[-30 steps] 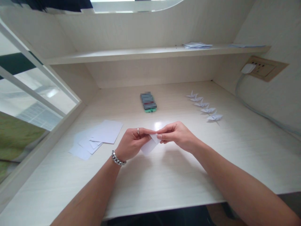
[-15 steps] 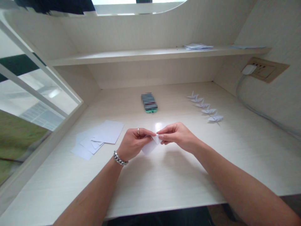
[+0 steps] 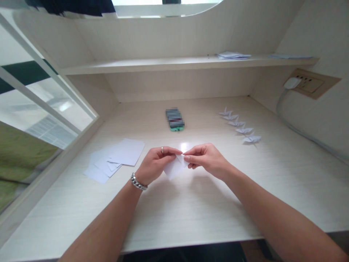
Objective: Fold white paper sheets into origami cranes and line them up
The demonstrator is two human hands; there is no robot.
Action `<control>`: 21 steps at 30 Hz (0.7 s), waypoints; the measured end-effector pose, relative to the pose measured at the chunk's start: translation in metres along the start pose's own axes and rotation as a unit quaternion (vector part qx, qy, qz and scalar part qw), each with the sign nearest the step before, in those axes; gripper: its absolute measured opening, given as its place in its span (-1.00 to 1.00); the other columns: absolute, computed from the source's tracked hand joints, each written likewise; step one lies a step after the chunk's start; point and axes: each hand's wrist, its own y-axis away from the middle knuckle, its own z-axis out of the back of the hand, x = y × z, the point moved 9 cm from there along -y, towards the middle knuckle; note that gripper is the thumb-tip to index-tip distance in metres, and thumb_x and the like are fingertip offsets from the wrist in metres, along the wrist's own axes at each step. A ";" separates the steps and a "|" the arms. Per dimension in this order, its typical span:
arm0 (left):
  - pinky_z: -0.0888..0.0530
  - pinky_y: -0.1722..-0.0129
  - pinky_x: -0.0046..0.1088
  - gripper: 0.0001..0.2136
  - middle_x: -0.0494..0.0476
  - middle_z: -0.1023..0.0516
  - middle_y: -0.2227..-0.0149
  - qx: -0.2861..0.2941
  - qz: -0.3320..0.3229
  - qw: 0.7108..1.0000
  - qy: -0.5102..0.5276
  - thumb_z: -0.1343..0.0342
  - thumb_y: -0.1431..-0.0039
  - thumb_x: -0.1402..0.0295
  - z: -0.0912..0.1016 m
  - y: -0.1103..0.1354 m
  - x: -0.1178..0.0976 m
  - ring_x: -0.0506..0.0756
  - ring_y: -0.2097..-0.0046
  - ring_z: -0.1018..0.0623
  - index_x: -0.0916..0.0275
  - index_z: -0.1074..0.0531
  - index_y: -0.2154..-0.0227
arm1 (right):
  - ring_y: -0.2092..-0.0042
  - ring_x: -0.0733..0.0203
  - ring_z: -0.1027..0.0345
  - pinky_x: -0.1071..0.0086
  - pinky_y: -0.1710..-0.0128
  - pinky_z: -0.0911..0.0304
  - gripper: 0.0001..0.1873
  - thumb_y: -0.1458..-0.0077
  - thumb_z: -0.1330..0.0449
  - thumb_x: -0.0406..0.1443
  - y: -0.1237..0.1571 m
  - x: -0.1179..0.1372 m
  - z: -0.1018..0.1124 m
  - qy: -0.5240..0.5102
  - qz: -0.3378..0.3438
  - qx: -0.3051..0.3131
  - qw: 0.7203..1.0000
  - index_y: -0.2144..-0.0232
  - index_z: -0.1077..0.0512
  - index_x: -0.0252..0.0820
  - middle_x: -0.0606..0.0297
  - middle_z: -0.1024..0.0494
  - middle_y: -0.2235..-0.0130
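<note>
A small folded sheet of white paper [image 3: 173, 169] is held between my two hands above the middle of the desk. My left hand [image 3: 154, 162], with a ring and a chain bracelet, pinches its upper left part between thumb and fingers. On the other side, my right hand [image 3: 205, 157] grips the paper's right corner between thumb and forefinger. The fingers hide part of the upper folds. Several folded paper cranes [image 3: 244, 131] stand in a slanting row on the right. Loose white sheets [image 3: 127, 151] lie overlapping at the left.
Behind my hands lies a blurred dark object with a green end [image 3: 175, 119]. Papers [image 3: 233, 55] rest on the shelf [image 3: 163, 65] above the desk [image 3: 196, 214]. A white plug [image 3: 292, 83] sits in the wall socket, its grey cable running down the right side.
My left thumb has drawn back a little to the left, baring more of the folded paper. My right hand keeps its pinch. The whole view has shifted slightly.
</note>
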 end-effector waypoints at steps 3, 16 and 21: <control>-0.32 0.54 -0.57 -0.81 0.10 -0.61 0.43 -0.017 0.022 0.998 0.053 -0.19 -0.01 0.39 0.003 0.000 0.003 -0.03 0.48 -0.46 0.27 -0.62 0.30 | 0.49 0.32 -0.40 0.42 0.45 -0.34 -0.66 0.18 -0.42 -0.17 0.001 0.001 0.002 -0.001 0.008 -0.003 1.000 0.37 -0.61 -0.31 0.24 -0.57 0.52; -0.42 0.54 -0.53 -0.78 0.15 -0.63 0.47 -0.054 0.026 0.998 -0.037 -0.34 0.12 0.26 0.002 0.002 0.001 0.04 0.48 -0.54 0.33 -0.58 0.45 | 0.46 0.30 -0.43 0.42 0.41 -0.36 -0.69 0.06 -0.36 -0.16 -0.001 0.002 -0.001 0.051 0.042 0.008 0.998 0.32 -0.60 -0.29 0.24 -0.57 0.50; -0.42 0.55 -0.54 -0.78 0.14 -0.63 0.47 -0.052 0.025 0.997 -0.048 -0.35 0.12 0.28 0.002 0.002 0.000 0.03 0.48 -0.54 0.32 -0.58 0.42 | 0.48 0.28 -0.43 0.40 0.43 -0.35 -0.68 0.05 -0.35 -0.14 0.000 0.005 0.000 0.074 0.052 0.004 0.996 0.32 -0.61 -0.30 0.24 -0.57 0.53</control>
